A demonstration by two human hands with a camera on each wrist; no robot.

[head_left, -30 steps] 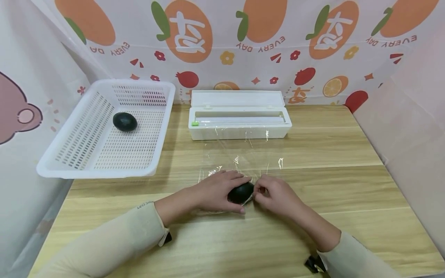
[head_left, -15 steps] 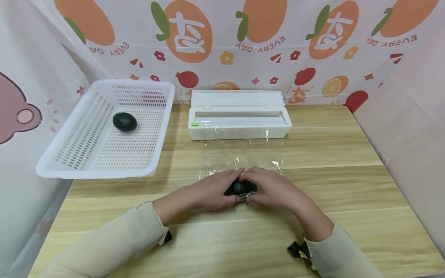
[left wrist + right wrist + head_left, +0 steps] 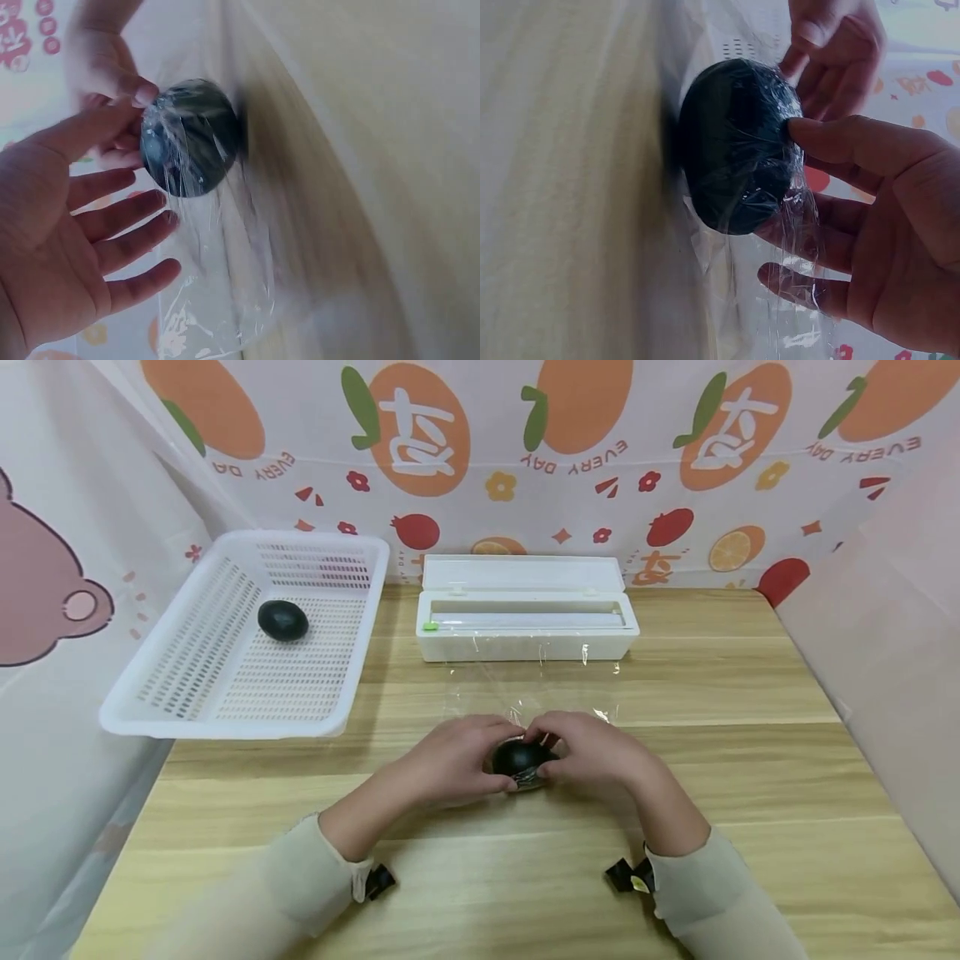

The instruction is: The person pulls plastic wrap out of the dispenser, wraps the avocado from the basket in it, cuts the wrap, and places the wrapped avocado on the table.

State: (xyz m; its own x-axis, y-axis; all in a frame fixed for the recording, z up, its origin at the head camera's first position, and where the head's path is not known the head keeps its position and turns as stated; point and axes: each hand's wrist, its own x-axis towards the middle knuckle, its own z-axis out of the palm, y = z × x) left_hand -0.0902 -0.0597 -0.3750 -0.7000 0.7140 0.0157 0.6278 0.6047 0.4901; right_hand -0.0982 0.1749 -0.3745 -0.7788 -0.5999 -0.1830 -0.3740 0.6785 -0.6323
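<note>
A dark green avocado [image 3: 517, 758] with cling film pulled over it lies on the table between my hands. The right wrist view shows the film creased tightly across the wrapped avocado [image 3: 739, 150]. On the left side, my left hand [image 3: 461, 760] curves about the avocado, its fingers spread and fairly straight in the left wrist view. My right hand [image 3: 600, 756] holds the right end, thumb pressed on the wrapped skin and other fingers behind, partly under loose film. A clear sheet of cling film [image 3: 536, 681] stretches from the avocado back to a white dispenser box [image 3: 525, 648].
At the back left stands a white perforated basket [image 3: 367, 635] with another dark avocado [image 3: 282, 621] inside. The dispenser's lid [image 3: 522, 573] is raised, and a green slider [image 3: 430, 627] sits at its left end. A printed curtain [image 3: 570, 460] hangs behind the wooden table [image 3: 495, 877].
My right hand has moved from the avocado's right edge to grip that end. The film now wraps over its near side. Head view has shifted slightly left.
</note>
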